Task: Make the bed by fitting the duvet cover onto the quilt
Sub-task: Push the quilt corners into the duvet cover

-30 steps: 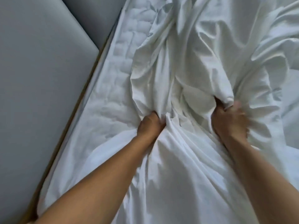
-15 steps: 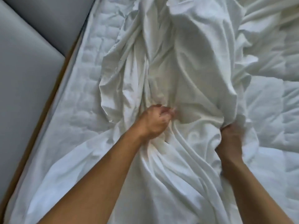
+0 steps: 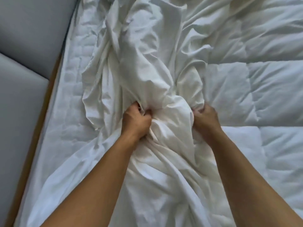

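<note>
- Duvet cover: bunched in a long ridge up the bed's left half, beside the quilt spread toward the right edge.
- Left hand fisted round a gather of cover; right hand curled on a fold just beside the quilt.
- Keep both grips firm; feed cloth evenly.
- Find the opening before pulling over the quilt.
- Avoid twisting the ridge.

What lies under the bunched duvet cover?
The duvet cover lies on the bed, quilted mattress showing left, quilt right. What is directly beneath the folds is covered.
</note>
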Available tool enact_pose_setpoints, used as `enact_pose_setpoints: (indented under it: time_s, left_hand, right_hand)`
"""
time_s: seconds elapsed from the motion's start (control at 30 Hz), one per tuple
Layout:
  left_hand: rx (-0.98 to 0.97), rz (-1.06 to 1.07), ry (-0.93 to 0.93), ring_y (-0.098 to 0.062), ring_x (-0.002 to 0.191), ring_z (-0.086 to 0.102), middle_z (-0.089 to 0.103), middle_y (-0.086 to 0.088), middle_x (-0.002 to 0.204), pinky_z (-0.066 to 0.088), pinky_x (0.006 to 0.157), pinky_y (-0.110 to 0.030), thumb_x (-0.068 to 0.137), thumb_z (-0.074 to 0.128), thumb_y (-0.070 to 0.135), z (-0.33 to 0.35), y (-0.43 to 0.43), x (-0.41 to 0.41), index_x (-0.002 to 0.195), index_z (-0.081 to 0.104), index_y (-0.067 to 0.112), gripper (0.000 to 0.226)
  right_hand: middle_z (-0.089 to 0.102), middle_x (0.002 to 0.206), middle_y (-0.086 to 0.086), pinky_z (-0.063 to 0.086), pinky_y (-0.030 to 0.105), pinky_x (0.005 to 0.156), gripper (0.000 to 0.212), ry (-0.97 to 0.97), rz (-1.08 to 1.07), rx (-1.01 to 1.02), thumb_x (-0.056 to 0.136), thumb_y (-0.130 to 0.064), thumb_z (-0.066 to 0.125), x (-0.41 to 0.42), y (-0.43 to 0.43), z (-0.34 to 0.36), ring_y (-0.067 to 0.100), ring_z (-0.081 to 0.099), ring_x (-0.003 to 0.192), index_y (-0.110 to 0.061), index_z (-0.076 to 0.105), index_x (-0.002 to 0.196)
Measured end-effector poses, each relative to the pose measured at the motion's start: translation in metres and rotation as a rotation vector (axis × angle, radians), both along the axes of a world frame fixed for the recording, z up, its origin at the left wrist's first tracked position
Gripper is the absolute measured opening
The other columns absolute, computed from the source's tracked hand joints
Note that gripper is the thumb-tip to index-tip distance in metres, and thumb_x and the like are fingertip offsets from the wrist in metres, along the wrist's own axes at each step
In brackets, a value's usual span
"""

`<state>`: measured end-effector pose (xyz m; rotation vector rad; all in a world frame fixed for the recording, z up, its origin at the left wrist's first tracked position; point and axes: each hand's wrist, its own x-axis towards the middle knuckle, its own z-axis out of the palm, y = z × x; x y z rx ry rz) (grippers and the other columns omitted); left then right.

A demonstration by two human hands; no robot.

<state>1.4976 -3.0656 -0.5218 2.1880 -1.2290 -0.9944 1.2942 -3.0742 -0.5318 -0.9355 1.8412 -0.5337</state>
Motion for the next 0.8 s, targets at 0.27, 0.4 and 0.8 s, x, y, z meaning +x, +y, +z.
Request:
enact_pose_setpoints:
  time_s: [0.27,0.4,0.8]
  left_hand:
    - [-0.488,0.092,-0.342,-0.022,0.092,0.062,0.065,-0.001,0.099,0.052,0.084,-0.035,0.084,0.063,0.040,0.041,0.020,0.019,0.099,0.064,0.017,0.028]
    - [0.017,-0.326,-0.359,-0.023,0.103,0.065,0.070,-0.001,0.111,0.050,0.083,-0.033,0.079,0.058,0.075,0.040,-0.012,-0.024,0.115,0.064,0.019,0.067]
    - [-0.033,-0.125,-0.003,-0.021,0.062,0.056,0.061,0.003,0.064,0.053,0.072,-0.045,0.090,0.064,0.049,0.020,-0.024,-0.010,0.081,0.063,0.016,0.035]
  right_hand:
    - [0.045,0.130,0.006,0.037,0.044,0.106,0.036,0.227,0.709,-0.053,0.093,-0.052,0.047,0.073,0.008,0.005,0.029,0.043,0.124,-0.027,0.066,0.112]
    - [0.058,0.112,0.007,0.052,0.027,0.087,0.023,-0.523,0.423,-0.170,0.083,-0.017,0.053,0.044,0.004,0.008,0.007,0.060,0.095,-0.009,0.069,0.097]
    - [0.039,0.143,0.011,0.045,0.040,0.099,0.083,0.311,0.308,-0.426,0.079,-0.047,0.071,0.043,-0.010,-0.048,0.036,0.048,0.119,-0.043,0.032,0.152]
